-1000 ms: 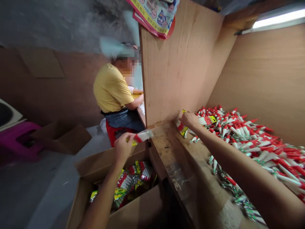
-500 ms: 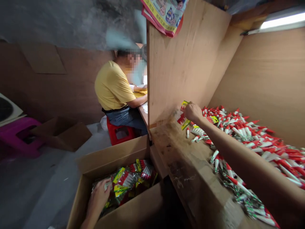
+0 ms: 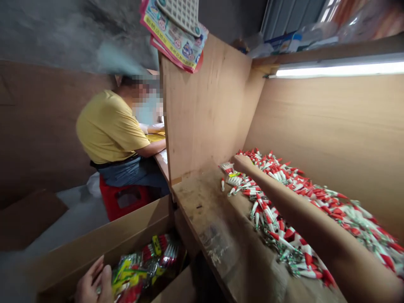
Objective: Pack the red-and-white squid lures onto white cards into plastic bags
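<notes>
My left hand [image 3: 94, 283] is at the lower left, inside an open cardboard box [image 3: 72, 254]. Its fingers are loosely bent, with the thumb apart from them. Right beside it lie clear packs [image 3: 129, 273] with yellow-green cards and red-and-white pieces. My right hand [image 3: 242, 161] reaches across the bench to the foot of the wooden partition. Its fingertips are hidden, so I cannot tell whether it grips anything. By it lies a clear pack of red-and-white pieces [image 3: 227, 168]. Around my forearm are heaps of loose red-and-white tapered pieces [image 3: 318, 195] with metallic ends.
The wooden partition [image 3: 208, 113] stands between me and a person in a yellow shirt [image 3: 110, 126], seated on a red stool [image 3: 126, 200]. A lamp tube [image 3: 341, 69] runs along the back wall. The brown bench top [image 3: 202, 202] borders the box.
The view has swung right. The pack held up in my right hand is now low beside it, and that hand is farther right along the bench. My left hand's fingers have loosened.
</notes>
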`<action>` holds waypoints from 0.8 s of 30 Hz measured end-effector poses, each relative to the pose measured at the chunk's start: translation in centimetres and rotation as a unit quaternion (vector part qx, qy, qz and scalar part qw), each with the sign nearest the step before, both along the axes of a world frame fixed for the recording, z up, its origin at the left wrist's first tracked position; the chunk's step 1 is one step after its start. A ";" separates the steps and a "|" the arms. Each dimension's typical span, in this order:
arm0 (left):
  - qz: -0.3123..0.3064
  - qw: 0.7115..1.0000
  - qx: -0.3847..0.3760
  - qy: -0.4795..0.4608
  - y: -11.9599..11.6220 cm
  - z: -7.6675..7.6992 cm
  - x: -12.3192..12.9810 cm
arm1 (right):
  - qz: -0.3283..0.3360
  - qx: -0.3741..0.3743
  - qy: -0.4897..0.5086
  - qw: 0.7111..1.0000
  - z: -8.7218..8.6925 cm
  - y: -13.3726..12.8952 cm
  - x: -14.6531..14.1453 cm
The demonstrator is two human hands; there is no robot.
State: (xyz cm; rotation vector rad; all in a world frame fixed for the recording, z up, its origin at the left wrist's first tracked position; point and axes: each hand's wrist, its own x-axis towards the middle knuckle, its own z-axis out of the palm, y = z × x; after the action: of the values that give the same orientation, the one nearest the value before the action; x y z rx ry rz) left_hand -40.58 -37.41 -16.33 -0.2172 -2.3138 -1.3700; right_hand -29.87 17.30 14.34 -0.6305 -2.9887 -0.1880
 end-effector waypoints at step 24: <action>-0.453 0.872 -0.177 0.049 40.4 21.7 2.3 | -0.147 0.043 0.267 0.951 7.9 5.7 4.8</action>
State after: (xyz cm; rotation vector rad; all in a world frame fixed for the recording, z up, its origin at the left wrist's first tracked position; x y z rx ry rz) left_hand -38.25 2.98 5.35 -1.6109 -2.4307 -1.1980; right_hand -25.09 23.04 22.23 -0.9396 -2.3486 -0.1358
